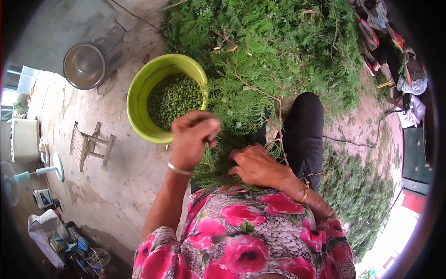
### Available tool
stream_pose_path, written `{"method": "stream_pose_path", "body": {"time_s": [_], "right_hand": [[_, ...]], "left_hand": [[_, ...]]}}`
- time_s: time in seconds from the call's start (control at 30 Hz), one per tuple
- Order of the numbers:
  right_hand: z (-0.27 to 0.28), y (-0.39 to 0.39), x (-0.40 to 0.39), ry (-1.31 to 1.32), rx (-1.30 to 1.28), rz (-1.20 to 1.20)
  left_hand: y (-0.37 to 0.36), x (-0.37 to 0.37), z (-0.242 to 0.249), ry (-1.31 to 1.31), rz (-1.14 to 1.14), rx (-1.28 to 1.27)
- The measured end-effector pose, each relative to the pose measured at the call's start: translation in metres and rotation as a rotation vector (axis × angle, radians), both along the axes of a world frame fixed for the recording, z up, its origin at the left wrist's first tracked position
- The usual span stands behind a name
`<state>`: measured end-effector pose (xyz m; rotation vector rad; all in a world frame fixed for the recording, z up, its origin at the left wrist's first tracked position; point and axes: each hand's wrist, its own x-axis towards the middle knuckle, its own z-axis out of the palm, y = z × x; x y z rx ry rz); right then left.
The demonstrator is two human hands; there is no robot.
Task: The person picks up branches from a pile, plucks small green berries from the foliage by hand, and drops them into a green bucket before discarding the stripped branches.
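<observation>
My left hand (193, 138) hovers at the near rim of a lime-green bucket (139, 93), its fingers curled together; I cannot tell what they pinch. The bucket holds a heap of small green seeds (173, 100). My right hand (255, 165) presses down into leafy green branches (232, 107) lying across my lap, with its fingers closed on the sprigs. A large pile of the same cut branches (278, 46) spreads out ahead. A silver bangle circles my left wrist, a gold one my right.
A steel bowl (84, 66) sits on the concrete to the left of the bucket. A small wooden stool (89, 145) lies tipped nearby. A fan (28, 176) and clutter line the left edge. Bags and cloth lie at the upper right.
</observation>
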<state>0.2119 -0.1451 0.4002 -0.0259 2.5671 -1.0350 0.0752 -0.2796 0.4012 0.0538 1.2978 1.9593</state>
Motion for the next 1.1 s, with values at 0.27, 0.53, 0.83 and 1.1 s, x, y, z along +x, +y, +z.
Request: {"method": "stream_pose_path", "body": {"time_s": [0.27, 0.53, 0.83, 1.1], "right_hand": [[-0.003, -0.001, 0.007, 0.130, -0.051, -0.191], [-0.002, 0.001, 0.002, 0.033, 0.015, -0.383], [-0.005, -0.005, 0.003, 0.057, 0.131, -0.252], [-0.002, -0.002, 0.002, 0.081, 0.186, -0.214]], "left_hand": [[0.035, 0.026, -0.053, 1.230, -0.121, -0.447], [0.016, 0.032, -0.056, 0.680, -0.096, -0.423], [0.016, 0.007, -0.006, 0.094, 0.000, -0.153], [0.043, 0.006, -0.039, 0.765, -0.074, -0.539]]}}
